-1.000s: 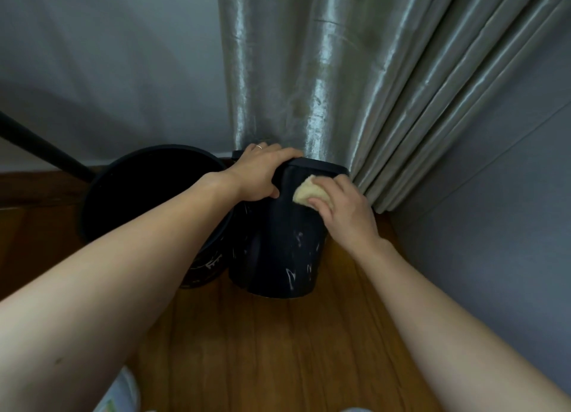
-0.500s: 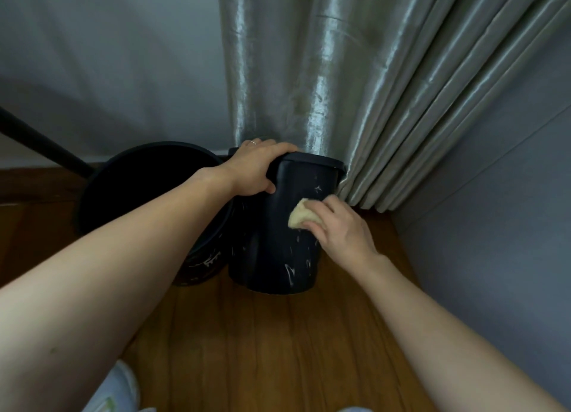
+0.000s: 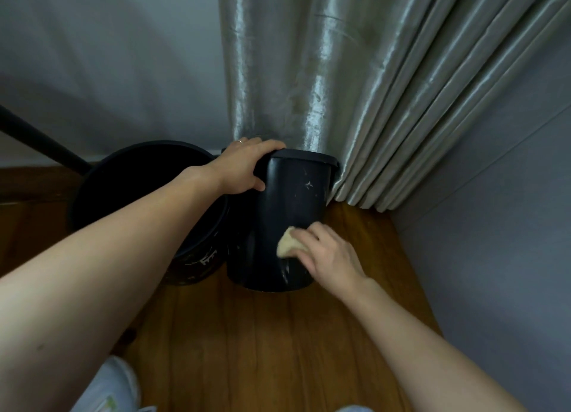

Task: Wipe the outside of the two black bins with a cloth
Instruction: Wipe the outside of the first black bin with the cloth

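Right hand (image 3: pixel 332 257) presses the cloth (image 3: pixel 287 244) low on the tall bin (image 3: pixel 293 201), left hand (image 3: pixel 244 170) gripping its rim; the wide bin (image 3: pixel 197 257) beside the left hand likely remains.

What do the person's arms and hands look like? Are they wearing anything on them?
Both arms are bare, with no sleeves, gloves or watch showing. The left hand wears a thin ring on one finger. The right hand shows no ring.
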A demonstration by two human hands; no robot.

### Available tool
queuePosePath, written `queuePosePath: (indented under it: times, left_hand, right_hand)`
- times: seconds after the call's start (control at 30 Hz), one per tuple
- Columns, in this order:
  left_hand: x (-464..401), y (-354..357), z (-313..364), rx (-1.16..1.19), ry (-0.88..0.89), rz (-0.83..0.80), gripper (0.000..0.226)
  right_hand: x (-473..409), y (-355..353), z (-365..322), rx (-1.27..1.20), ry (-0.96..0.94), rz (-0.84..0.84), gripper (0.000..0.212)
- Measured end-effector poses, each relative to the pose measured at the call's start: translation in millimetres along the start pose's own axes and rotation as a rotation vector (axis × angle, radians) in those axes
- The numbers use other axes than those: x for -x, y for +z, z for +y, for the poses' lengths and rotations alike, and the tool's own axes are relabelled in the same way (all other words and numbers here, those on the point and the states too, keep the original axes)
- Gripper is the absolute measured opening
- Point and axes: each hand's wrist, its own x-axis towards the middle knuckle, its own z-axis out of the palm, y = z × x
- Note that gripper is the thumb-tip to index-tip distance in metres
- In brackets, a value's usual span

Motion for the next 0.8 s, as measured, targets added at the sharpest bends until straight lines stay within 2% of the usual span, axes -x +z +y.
queuePosePath:
  times: [0.1,0.27,0.33,0.4,0.53,0.6,0.67,0.8]
  left_hand:
    - [1.8,-0.6,-1.7,-0.003,-0.004,0.002,0.09]
    - [-0.6,-0.4,4.1,-0.007,-0.004,-0.006,0.09]
    - [-0.7,-0.1,6.3,-0.018,-0.008,-0.01,0.089]
    - [-1.8,0.3,7.4,-0.027,-0.012,-0.012,0.09]
    - [-2.2,0.0,8.4,-0.034,-0.013,-0.011,0.09]
    - [-2.4,-1.1,10.4,-0.03,-0.013,-0.014,0.089]
    - [-2.0,-1.9,10.0,-0.038,-0.011,-0.013,0.09]
    - [-0.6,-2.7,6.8,-0.024,-0.01,-0.019,0.09]
  right_hand:
    - [-7.9,-2.0,-1.5,0.002,0.077,0.049,0.035]
    - [31.3,9.3,-2.8,0.01,-0.241,-0.149,0.029]
    - [32.7,9.5,-0.5,0.01,-0.257,-0.18,0.031]
    - [20.5,5.4,4.1,0.027,-0.193,-0.129,0.034]
    - [-13.1,-9.0,8.6,0.022,0.095,0.048,0.037]
    - [-13.4,-8.2,6.6,0.025,0.111,0.066,0.036]
    - [1.6,-2.2,3.4,0.013,0.018,0.021,0.033]
    - [38.8,9.0,3.5,0.001,-0.239,-0.191,0.024]
